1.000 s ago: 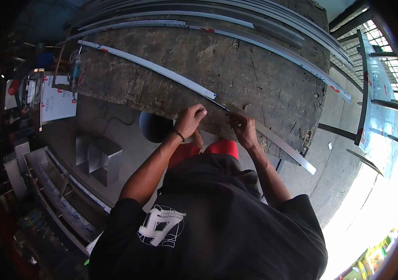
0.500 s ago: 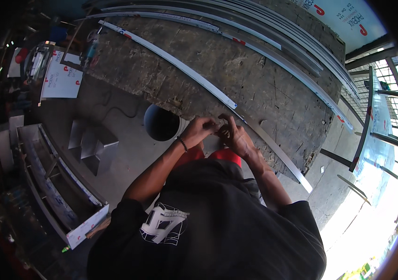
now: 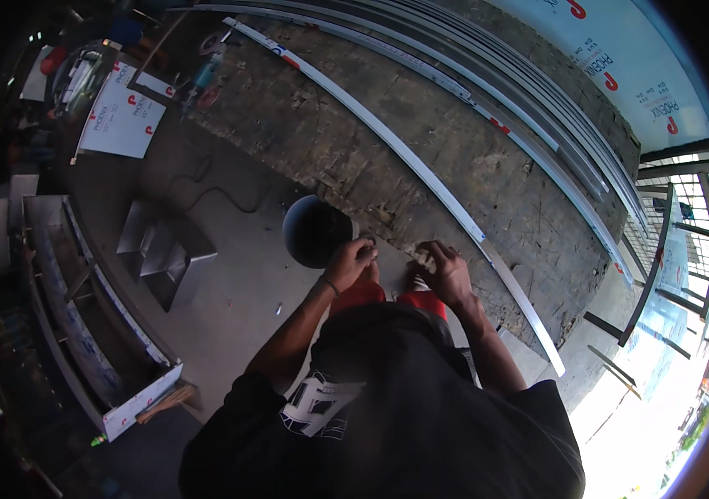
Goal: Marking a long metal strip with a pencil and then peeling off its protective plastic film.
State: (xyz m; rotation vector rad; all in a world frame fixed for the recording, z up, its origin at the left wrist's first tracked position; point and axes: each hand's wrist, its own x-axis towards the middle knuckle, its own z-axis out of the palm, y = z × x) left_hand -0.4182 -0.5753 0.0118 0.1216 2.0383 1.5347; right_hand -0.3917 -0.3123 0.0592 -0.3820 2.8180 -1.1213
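My left hand (image 3: 353, 263) is closed, fingers curled, by the table's near edge beside a round bucket (image 3: 298, 239); what it holds, if anything, is too small to make out. My right hand (image 3: 453, 277) hovers at the same edge, a little to the right. Its fingers are curled at a pale, crumpled-looking bit (image 3: 426, 259), and I cannot tell its kind or whether it is gripped. A long film-covered metal strip (image 3: 371, 125) crosses the worn table (image 3: 321, 141). At its near end a bare metal strip (image 3: 528, 309) carries on past the table edge.
Several long metal profiles (image 3: 488, 108) lie along the table's far side. A teal power tool (image 3: 205, 73) rests at its far left. Bent sheet metal (image 3: 167, 254) and a long metal trough (image 3: 92, 308) stand on the floor at left. A framed panel (image 3: 662, 266) leans at right.
My hands, close together before, have moved apart, the left staying near the bucket. The view has shifted, so table and strips appear displaced in the picture.
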